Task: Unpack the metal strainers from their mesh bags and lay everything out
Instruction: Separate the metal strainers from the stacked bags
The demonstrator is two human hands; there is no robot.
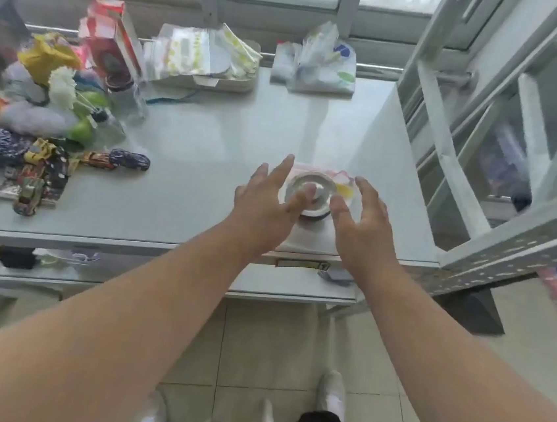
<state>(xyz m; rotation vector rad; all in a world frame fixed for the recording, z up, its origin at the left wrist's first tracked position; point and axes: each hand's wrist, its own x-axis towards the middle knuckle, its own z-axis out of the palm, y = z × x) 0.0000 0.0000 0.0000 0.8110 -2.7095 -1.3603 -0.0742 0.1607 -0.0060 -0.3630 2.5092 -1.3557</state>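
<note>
Near the front edge of the grey table (208, 141), towards its right side, a round metal strainer (310, 193) sits on a pale, pink-and-yellow-tinged mesh bag (341, 186), with both bare hands reaching in around it. The left hand (264, 206) comes from the strainer's left with its fingers (283, 170) spread and loosely extended; 1 fingertip lies over the strainer's rim, though motion blur makes it hard to say whether it presses on the metal. The right hand (362, 219) hovers at the strainer's right, palm turned inward, fingers splayed and slightly curled, its thumb (338, 205) just beside the strainer's near rim; it grips nothing. Neither hand is closed on anything. Well apart, the table's left side holds a heap of colourful clutter (40, 110), a red box (112, 45) stands behind it, and 2 piles of clear plastic packets (204, 55) lie along the far edge
</note>
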